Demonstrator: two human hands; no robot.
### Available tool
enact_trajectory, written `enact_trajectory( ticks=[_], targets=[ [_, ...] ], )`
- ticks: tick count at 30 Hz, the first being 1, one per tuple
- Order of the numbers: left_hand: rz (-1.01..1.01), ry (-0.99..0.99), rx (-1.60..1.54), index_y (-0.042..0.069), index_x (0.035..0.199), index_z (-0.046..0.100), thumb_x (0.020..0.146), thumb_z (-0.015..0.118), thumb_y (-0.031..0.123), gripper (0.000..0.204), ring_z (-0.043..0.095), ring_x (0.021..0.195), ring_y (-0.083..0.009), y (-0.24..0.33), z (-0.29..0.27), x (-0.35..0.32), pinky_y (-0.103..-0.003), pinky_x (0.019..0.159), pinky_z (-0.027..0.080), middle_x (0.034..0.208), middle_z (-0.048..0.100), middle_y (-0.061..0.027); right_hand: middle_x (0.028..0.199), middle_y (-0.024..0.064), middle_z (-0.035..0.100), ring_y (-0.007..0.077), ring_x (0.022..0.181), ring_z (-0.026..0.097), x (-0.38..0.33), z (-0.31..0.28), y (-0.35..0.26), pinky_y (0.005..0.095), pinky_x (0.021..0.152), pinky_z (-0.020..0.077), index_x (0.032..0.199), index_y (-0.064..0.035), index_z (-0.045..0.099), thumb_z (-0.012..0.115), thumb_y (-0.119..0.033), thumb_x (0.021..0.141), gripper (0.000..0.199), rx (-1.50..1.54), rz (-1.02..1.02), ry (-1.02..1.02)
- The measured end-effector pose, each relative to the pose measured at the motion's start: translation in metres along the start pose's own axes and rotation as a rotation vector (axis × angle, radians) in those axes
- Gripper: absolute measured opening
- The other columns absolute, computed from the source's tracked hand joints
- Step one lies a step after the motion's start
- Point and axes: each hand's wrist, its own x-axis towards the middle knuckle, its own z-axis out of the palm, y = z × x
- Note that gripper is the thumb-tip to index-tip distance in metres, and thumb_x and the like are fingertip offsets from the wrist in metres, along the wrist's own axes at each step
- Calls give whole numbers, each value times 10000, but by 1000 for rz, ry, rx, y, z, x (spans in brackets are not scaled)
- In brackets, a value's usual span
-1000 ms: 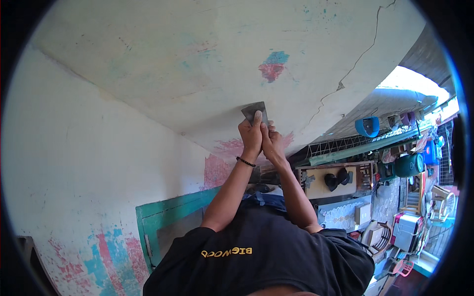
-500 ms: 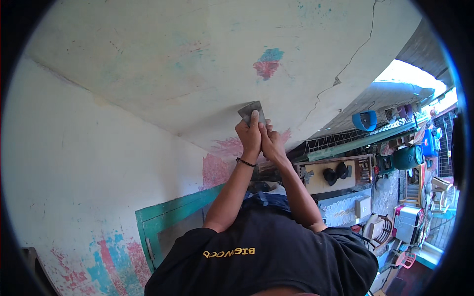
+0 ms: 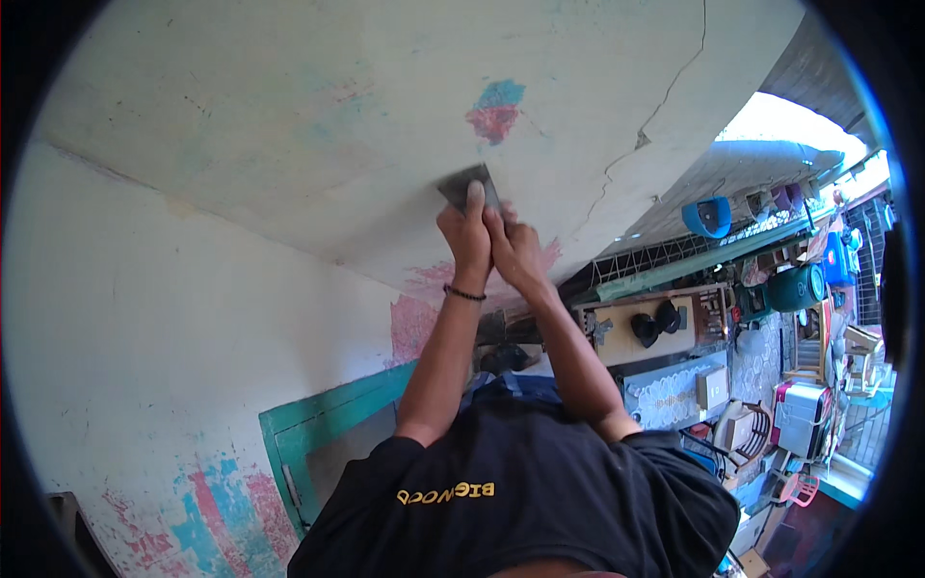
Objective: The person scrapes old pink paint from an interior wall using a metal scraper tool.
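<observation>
A flat, grey metal scraper (image 3: 469, 180) lies against the pale wall, its wide edge pointing away from me. My left hand (image 3: 466, 238), with a dark bead bracelet at the wrist, grips it, the thumb stretched along the blade. Close against it, my right hand (image 3: 515, 252) is closed round the scraper's lower part; the handle is mostly hidden by the fingers. Beyond the blade, a blue and pink patch (image 3: 496, 113) shows on the wall (image 3: 318, 144). Reddish-pink patches (image 3: 414, 323) lie near my wrists.
A crack (image 3: 642, 141) runs down the wall to the right. At lower left stands a green frame (image 3: 337, 405), near blue and pink peeling paint (image 3: 217, 511). On the right are a table with dark round items (image 3: 655, 323), a blue container (image 3: 708, 217), a green drum (image 3: 796, 287) and chairs (image 3: 747, 429).
Both hands and the scraper have moved farther up the wall, closer to the blue and pink patch. The whole view has shifted slightly. Both hands keep their grip.
</observation>
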Motion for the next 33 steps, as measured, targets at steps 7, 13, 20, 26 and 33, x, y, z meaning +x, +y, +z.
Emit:
enact_trajectory(
  ticks=[7, 13, 20, 26, 33],
  targets=[
    [-17, 39, 43, -11, 917, 640, 995, 674, 270, 294, 626, 549, -186, -18, -22, -15, -315, 489, 524, 720, 665, -106, 741, 347, 642, 497, 837, 682, -14, 16, 25, 551, 750, 516, 830, 92, 704, 434, -615, 999, 775, -32, 89, -52],
    [-8, 37, 41, -9, 913, 637, 997, 671, 268, 291, 626, 549, -180, -13, -14, -11, -314, 494, 528, 719, 670, -107, 767, 350, 649, 498, 844, 680, -11, 9, 19, 553, 757, 517, 833, 91, 706, 430, -635, 993, 793, -4, 90, -59],
    [-70, 55, 26, -12, 919, 639, 1001, 664, 258, 284, 628, 542, -182, -15, -16, -12, -312, 491, 536, 716, 673, -111, 786, 351, 655, 501, 859, 679, -9, 8, 17, 549, 772, 522, 821, 84, 710, 424, -639, 993, 797, 14, 140, -91],
    [-53, 59, 45, -22, 923, 641, 1003, 660, 248, 282, 624, 543, -185, -8, -11, -8, -321, 486, 533, 718, 672, -113, 769, 346, 654, 503, 848, 678, -9, 13, 16, 546, 763, 522, 799, 84, 711, 427, -632, 995, 795, 10, 82, -34],
    [-39, 48, 33, -28, 936, 626, 1005, 657, 252, 290, 623, 558, -191, -11, -14, -16, -312, 495, 520, 722, 666, -104, 774, 350, 651, 498, 878, 679, -15, 11, 22, 541, 773, 525, 838, 85, 719, 430, -621, 995, 779, -16, 136, -81]
  ],
)
